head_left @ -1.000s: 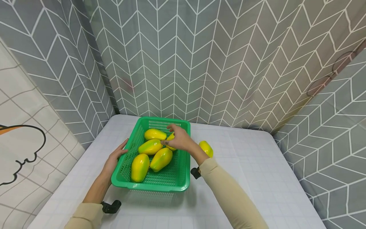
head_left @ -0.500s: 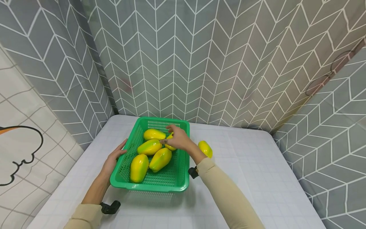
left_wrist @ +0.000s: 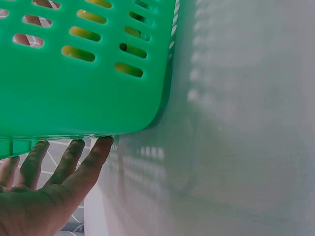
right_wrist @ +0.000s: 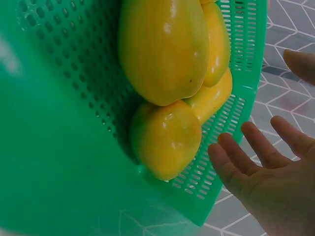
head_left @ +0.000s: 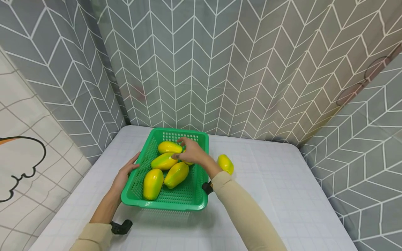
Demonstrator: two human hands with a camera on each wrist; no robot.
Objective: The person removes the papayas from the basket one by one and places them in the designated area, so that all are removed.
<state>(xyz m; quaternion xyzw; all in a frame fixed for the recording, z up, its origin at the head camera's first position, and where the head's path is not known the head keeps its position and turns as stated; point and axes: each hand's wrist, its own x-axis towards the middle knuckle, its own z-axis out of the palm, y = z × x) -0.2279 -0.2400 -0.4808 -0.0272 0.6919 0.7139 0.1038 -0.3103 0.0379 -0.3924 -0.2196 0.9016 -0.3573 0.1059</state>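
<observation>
A green plastic basket (head_left: 201,195) with slotted walls stands on the table. Inside lie several glossy yellow-green fruits (head_left: 153,184), shaped like papayas. My left hand (head_left: 123,176) rests at the basket's left side; in the left wrist view its straight fingers (left_wrist: 83,172) touch the outer wall. Over the basket's far right part hovers my right hand (head_left: 193,151), partly hiding one fruit (head_left: 188,162). In the right wrist view that hand (right_wrist: 280,184) has its fingers spread apart and holds nothing, with a fruit (right_wrist: 167,140) nearest to it.
One more yellow fruit (head_left: 225,164) lies on the white-covered table (head_left: 267,181), right of the basket, beside my right forearm. Grey patterned curtains (head_left: 201,69) stand behind and at both sides.
My right hand has shifted slightly to the left above the fruits, and the lone fruit on the table shows more fully. The left hand and basket have stayed about where they were.
</observation>
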